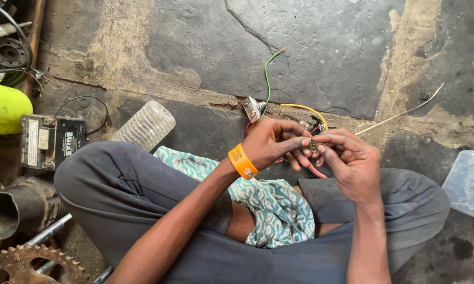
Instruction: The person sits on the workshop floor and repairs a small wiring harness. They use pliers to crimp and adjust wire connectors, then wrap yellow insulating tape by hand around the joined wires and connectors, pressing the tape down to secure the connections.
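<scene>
- At far left, on the stone floor (321, 47), I see a black battery block (52, 141) beside a yellow-green cylinder (3, 109); a toothed sprocket (29, 265) lies at the bottom corner. All sit well apart from the hands.
- Left of centre, a clear ribbed plastic bottle (145, 125) lies on its side near my left knee, and a teal patterned cloth (271, 202) rests across my lap.
- At centre, my left hand (272, 143), with an orange wristband (242, 161) at the wrist, pinches a small metal piece (313, 144) from the left; its fingers are closed on it.
- Just right of it, my right hand (352, 160) meets the same piece from the right, fingertips touching the left hand's. Both hands are equally near.
- Beyond the hands, away from my body, a wire bundle runs outward: red wire (316, 171) below, yellow wire (305, 109) arcing over, green wire (268, 73) running up the floor from a small metal fitting (255, 108).
- At far right, a clear plastic container (468, 181) stands apart.
</scene>
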The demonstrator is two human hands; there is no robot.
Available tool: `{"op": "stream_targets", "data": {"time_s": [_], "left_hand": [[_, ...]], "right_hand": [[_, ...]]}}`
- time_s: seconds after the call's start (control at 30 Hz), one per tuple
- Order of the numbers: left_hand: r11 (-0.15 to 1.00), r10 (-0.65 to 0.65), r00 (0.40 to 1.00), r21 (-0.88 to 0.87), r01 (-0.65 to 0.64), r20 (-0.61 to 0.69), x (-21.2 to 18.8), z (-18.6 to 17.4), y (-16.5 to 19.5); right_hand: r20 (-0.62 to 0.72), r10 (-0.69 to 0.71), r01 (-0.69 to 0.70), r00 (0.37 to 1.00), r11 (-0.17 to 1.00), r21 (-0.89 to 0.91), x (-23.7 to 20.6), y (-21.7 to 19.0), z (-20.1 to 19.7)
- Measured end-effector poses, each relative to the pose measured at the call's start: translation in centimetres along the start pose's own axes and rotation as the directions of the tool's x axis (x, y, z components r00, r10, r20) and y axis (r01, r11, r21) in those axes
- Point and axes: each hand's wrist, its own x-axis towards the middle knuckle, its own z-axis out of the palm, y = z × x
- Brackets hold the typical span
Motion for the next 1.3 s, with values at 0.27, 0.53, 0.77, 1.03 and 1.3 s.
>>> {"op": "stream_targets", "data": {"time_s": [0.27,0.53,0.77,1.03,1.3], "left_hand": [[0.999,-0.029,0.999,0.035,0.027,0.032,-0.1,-0.3,-0.3],[0.996,-0.087,0.995,0.006,0.087,0.046,-0.1,-0.4,0.3],[0.986,-0.102,0.989,-0.118,0.114,0.107,-0.4,-0.1,1.1],[0.984,-0.090,0.990,-0.141,0.104,0.108,-0.7,-0.3,1.2],[0.986,-0.083,0.988,-0.131,0.100,0.126,-0.8,-0.4,1.4]], "right_hand": [[0.041,-0.008,0.013,0.999,0.994,-0.113,-0.1,-1.2,0.3],[-0.002,-0.030,0.030,1.000,0.993,-0.115,-0.1,-0.7,0.6],[-0.010,-0.118,0.115,0.993,0.978,-0.173,-0.4,0.2,0.6],[-0.004,-0.112,0.112,0.994,0.994,-0.019,-0.3,0.7,0.9],[-0.020,-0.090,0.088,0.996,0.991,-0.105,-0.4,0.3,0.8]]}}
